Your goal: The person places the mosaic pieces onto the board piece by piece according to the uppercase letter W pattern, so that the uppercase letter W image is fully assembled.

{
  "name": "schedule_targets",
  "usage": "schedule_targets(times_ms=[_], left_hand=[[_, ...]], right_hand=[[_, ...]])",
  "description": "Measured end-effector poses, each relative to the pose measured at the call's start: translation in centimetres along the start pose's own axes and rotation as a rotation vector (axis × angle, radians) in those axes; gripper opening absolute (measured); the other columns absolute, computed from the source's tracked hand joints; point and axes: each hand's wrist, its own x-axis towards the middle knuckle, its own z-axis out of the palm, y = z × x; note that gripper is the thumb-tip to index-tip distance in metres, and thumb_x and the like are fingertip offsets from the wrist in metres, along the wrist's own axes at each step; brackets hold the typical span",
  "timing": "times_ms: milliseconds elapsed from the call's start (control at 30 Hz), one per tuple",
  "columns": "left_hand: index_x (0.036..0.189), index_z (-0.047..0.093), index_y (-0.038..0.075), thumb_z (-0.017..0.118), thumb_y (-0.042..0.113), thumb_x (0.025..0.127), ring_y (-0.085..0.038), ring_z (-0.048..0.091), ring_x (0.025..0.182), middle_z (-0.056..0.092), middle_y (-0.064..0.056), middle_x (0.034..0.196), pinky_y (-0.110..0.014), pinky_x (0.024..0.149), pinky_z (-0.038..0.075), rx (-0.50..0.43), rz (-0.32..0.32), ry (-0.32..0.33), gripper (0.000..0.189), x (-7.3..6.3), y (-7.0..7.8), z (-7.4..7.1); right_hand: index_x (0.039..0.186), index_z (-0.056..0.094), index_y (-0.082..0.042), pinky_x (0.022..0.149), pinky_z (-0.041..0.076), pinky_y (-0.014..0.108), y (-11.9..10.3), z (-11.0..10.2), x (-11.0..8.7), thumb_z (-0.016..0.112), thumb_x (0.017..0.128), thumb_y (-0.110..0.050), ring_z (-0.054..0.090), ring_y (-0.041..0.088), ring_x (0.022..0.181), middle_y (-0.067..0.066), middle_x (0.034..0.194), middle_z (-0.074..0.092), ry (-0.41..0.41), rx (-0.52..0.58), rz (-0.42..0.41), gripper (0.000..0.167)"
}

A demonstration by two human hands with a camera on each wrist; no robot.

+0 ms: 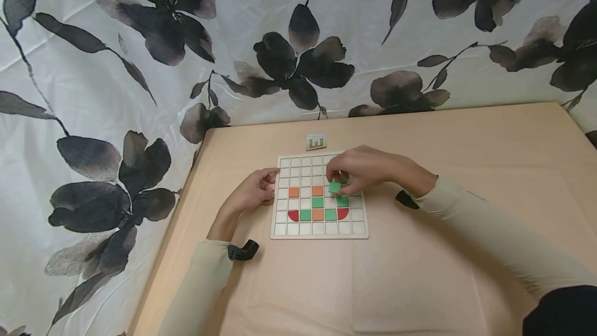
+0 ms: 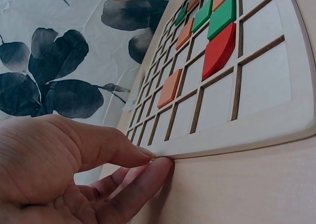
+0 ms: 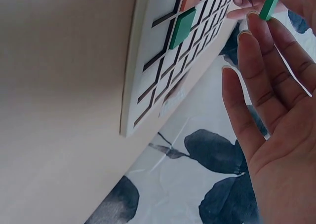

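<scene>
A white grid board [image 1: 320, 237] with a pale wooden rim lies on the table. My left hand [image 1: 252, 188] pinches its left edge between thumb and fingertips. Over the board's right half, my right hand [image 1: 364, 167] holds a small green square tile [image 3: 269, 4] between thumb and fingers, tilted above the cells. Orange tiles [image 1: 294, 192], green tiles [image 1: 305, 214] and two red tiles with a rounded corner [image 1: 342, 213] sit in the lower and middle cells. Another green tile [image 3: 183, 28] sits in the grid, partly hidden by the right hand in the head view.
A small card [image 1: 316, 141] with a printed grid pattern lies just beyond the board's far edge. The light wooden table [image 1: 420, 284] extends around the board. A white cloth with dark flowers [image 1: 298, 66] hangs behind and to the left.
</scene>
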Motion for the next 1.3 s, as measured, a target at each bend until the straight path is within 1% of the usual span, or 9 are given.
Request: schedule_targets(times_ms=[100,233,400,600,700,900,1300], left_hand=[[0.153,0.044,0.011,0.060,-0.014,0.093,-0.023,0.051,0.096,0.045,-0.012,0.121,-0.028,0.071,0.057,0.000,-0.005,0.001,0.067,0.0,0.0,0.0],[0.153,0.044,0.011,0.061,-0.013,0.092,-0.023,0.051,0.096,0.046,-0.012,0.121,-0.028,0.071,0.057,0.002,-0.012,0.006,0.067,0.0,0.0,0.1],[0.153,0.045,0.012,0.062,-0.013,0.092,-0.024,0.051,0.096,0.045,-0.012,0.121,-0.028,0.070,0.057,0.012,-0.008,0.007,0.068,0.0,-0.1,0.1],[0.152,0.045,0.013,0.062,-0.012,0.092,-0.024,0.052,0.097,0.046,-0.012,0.121,-0.028,0.071,0.057,0.016,-0.010,0.010,0.067,-0.1,-0.1,0.2],[0.152,0.045,0.013,0.062,-0.012,0.093,-0.024,0.052,0.097,0.046,-0.012,0.121,-0.028,0.071,0.057,0.015,-0.009,0.011,0.067,-0.1,-0.1,0.3],[0.153,0.044,0.012,0.062,-0.011,0.093,-0.024,0.052,0.096,0.046,-0.012,0.120,-0.028,0.071,0.057,0.010,-0.001,0.002,0.066,-0.1,-0.2,0.3],[0.152,0.044,0.011,0.061,-0.012,0.094,-0.025,0.051,0.097,0.045,-0.012,0.120,-0.028,0.072,0.056,-0.012,-0.007,-0.012,0.065,-0.1,0.2,0.0]], right_hand=[[0.101,0.068,-0.025,0.064,0.044,0.028,-0.2,0.2,0.6,0.078,0.085,-0.036,0.053,0.006,0.073,-0.010,0.082,0.062,-0.010,-0.005,-0.006,0.022],[0.101,0.068,-0.025,0.064,0.043,0.029,-0.3,0.4,1.3,0.078,0.086,-0.037,0.055,0.009,0.073,-0.008,0.084,0.064,-0.029,0.007,-0.011,0.022],[0.101,0.067,-0.025,0.066,0.044,0.029,-0.3,0.8,1.9,0.076,0.086,-0.034,0.059,0.012,0.075,-0.009,0.085,0.064,-0.031,0.025,-0.033,0.020],[0.103,0.068,-0.025,0.066,0.045,0.028,-0.6,1.3,2.8,0.076,0.086,-0.032,0.055,0.007,0.074,-0.011,0.085,0.063,-0.041,0.035,-0.041,0.020],[0.101,0.067,-0.024,0.066,0.044,0.027,-0.9,1.5,3.3,0.076,0.086,-0.034,0.053,0.005,0.074,-0.010,0.085,0.062,-0.051,0.030,-0.045,0.019],[0.097,0.066,-0.022,0.063,0.041,0.027,-1.3,2.0,4.1,0.075,0.087,-0.035,0.051,0.006,0.073,-0.005,0.085,0.063,-0.068,0.019,-0.068,0.020],[0.100,0.066,-0.022,0.063,0.041,0.025,-1.9,2.7,5.9,0.076,0.086,-0.035,0.051,0.006,0.072,-0.005,0.084,0.061,-0.090,-0.016,-0.089,0.021]])
